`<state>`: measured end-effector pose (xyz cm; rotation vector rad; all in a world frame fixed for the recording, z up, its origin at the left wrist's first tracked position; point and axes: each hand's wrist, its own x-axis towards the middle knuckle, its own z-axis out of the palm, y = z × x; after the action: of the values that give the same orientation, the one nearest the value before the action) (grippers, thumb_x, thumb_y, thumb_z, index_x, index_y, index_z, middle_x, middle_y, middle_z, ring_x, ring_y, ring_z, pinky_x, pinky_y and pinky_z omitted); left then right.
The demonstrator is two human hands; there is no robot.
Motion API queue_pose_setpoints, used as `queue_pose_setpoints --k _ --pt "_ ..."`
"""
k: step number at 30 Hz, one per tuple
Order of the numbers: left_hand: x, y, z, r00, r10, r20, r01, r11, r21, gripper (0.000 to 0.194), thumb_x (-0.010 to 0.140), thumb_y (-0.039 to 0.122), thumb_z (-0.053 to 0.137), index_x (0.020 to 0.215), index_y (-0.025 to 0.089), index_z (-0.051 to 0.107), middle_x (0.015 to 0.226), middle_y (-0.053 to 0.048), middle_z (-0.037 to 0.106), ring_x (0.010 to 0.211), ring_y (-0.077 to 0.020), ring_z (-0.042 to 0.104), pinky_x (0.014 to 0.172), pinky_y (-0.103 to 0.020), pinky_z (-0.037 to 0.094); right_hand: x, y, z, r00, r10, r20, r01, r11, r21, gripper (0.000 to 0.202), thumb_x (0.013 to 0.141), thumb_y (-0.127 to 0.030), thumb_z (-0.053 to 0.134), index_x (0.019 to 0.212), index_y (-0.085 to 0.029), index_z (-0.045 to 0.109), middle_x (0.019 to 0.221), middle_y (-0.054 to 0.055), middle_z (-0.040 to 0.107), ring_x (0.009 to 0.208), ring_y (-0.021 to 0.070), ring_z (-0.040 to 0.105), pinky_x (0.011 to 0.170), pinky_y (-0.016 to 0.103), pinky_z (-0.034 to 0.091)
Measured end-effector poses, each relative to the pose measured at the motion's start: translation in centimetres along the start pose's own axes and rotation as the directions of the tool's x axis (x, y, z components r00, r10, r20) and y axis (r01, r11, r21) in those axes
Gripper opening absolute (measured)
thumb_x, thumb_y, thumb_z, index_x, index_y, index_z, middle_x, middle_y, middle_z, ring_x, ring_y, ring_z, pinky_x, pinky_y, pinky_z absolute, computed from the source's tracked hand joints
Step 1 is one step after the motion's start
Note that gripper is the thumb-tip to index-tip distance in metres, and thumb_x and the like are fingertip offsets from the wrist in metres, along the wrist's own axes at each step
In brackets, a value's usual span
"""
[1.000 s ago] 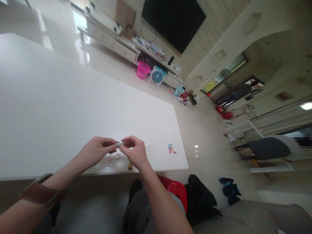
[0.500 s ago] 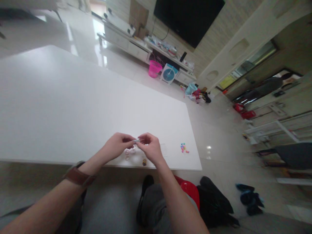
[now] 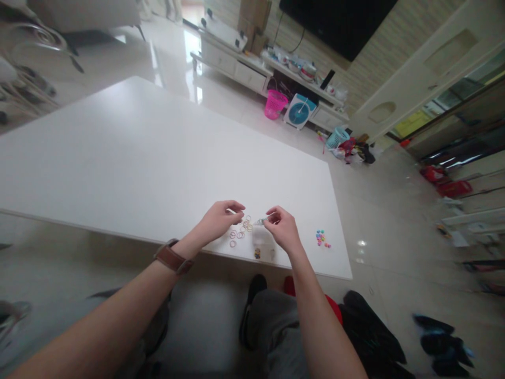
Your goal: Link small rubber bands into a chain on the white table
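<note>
Small rings (image 3: 240, 235) lay on the white table (image 3: 189, 158). Your left hand (image 3: 221, 218), fingers narrowly parted, hovered just left of the rings. Your right hand (image 3: 283, 227) pinched a small silvery piece (image 3: 260, 222) right of them; coloured beads (image 3: 321, 238) lay farther right.

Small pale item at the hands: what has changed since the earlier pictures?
The left hand has let go of the small pale item and drawn away leftward; the right hand alone holds it. The colourful pieces stayed put on the white table.
</note>
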<state>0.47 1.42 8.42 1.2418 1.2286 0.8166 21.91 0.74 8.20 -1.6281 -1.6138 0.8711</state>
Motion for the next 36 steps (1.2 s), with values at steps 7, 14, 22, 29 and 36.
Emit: queue_pose_setpoints --k 7,14,22,29,36 --pt "0.2 0.2 -0.5 0.999 -0.005 -0.055 0.004 1.000 -0.013 0.021 0.079 0.028 0.066 0.094 0.015 0.071 0.090 -0.008 0.073 0.073 -0.0170 0.071 0.066 -0.028 0.053 0.2 1.8 0.0 0.990 0.067 0.123 -0.004 0.891 -0.455 0.018 0.076 -0.017 0.061 0.092 -0.025 0.067 0.079 0.000 0.072 0.073 0.0173 0.063 0.070 0.029 0.044" --pt "0.3 0.0 -0.5 0.999 0.003 -0.044 -0.004 1.000 -0.003 0.018 0.080 0.025 0.062 0.092 0.015 0.070 0.092 -0.008 0.072 0.073 -0.0162 0.069 0.067 -0.028 0.054 0.1 2.0 1.5 0.977 0.128 0.171 0.003 0.792 -0.610 0.022 0.083 -0.015 0.058 0.101 -0.025 0.068 0.091 0.003 0.075 0.081 0.0196 0.065 0.070 0.029 0.040" --pt "0.3 -0.1 -0.6 0.999 0.014 -0.037 -0.013 1.000 0.017 0.017 0.082 0.024 0.060 0.093 0.015 0.069 0.092 -0.007 0.071 0.073 -0.0166 0.070 0.068 -0.030 0.054 0.2 1.7 1.0 0.989 0.027 0.149 0.070 0.788 -0.612 0.019 0.082 -0.013 0.058 0.097 -0.020 0.068 0.105 0.006 0.071 0.091 0.0187 0.062 0.084 0.029 0.043" --pt "0.1 -0.3 -0.6 0.998 0.059 -0.010 -0.057 0.986 0.156 0.017 0.079 0.025 0.063 0.090 0.016 0.072 0.088 -0.007 0.074 0.074 -0.0171 0.068 0.070 -0.030 0.052 0.0 1.4 0.9 0.973 0.047 0.225 0.106 0.775 -0.622 0.014 0.085 -0.015 0.059 0.092 -0.019 0.069 0.095 0.004 0.069 0.086 0.0172 0.060 0.082 0.029 0.042" --pt "0.4 -0.9 -0.5 0.995 0.101 -0.004 -0.098 0.972 0.214 0.018 0.080 0.027 0.060 0.089 0.017 0.073 0.085 -0.006 0.075 0.076 -0.0178 0.067 0.072 -0.030 0.051 -2.0 0.2 3.8 0.850 0.001 0.527 0.407 0.634 -0.658 0.014 0.088 -0.016 0.061 0.083 -0.019 0.074 0.102 0.010 0.067 0.104 0.0236 0.057 0.089 0.034 0.041"
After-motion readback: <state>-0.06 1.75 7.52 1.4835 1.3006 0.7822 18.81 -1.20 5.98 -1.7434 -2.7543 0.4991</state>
